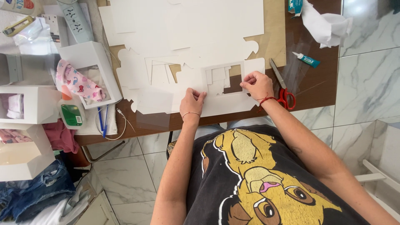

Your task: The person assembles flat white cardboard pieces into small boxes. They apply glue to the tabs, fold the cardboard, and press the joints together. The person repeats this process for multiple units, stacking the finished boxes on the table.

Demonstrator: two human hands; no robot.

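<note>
Both of our hands press flat on the white die-cut card sheet (225, 104), which lies at the near edge of the tabletop (316, 89) with its long axis running left to right. Our left hand (192, 101) pins its lower middle with a narrow grip, fingertips down, holding nothing up. Our right hand (257, 84) pinches a small flap at the window cutout's right side, nearer the red-handled scissors (282, 85) just beyond it.

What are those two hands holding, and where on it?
Both press a flat white card cutout on the table: left hand at its near-left edge, right hand at the window opening's right edge. Nothing is lifted.
</note>
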